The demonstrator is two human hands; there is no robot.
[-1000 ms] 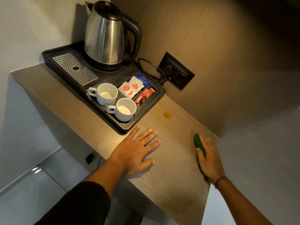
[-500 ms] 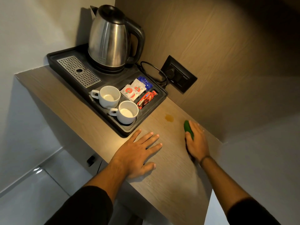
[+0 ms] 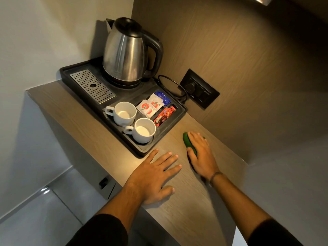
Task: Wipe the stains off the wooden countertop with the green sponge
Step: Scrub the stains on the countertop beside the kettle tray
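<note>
My right hand (image 3: 200, 153) presses the green sponge (image 3: 188, 142) flat on the wooden countertop (image 3: 186, 201), just right of the black tray's corner. Only the sponge's left edge shows from under my fingers. The brown stain seen earlier is hidden beneath the sponge and hand. My left hand (image 3: 156, 174) lies flat on the countertop with fingers spread, in front of the tray, holding nothing.
A black tray (image 3: 142, 151) holds a steel kettle (image 3: 126, 52), a drip grate (image 3: 92, 86), two white cups (image 3: 124, 112) and sachets (image 3: 150, 106). A wall socket (image 3: 199, 88) with a cord sits on the wooden back panel. The countertop's front edge drops to a tiled floor.
My right hand has slid the sponge forward and left along the countertop, onto the spot where the brown stain showed. My left hand has stayed flat in place.
</note>
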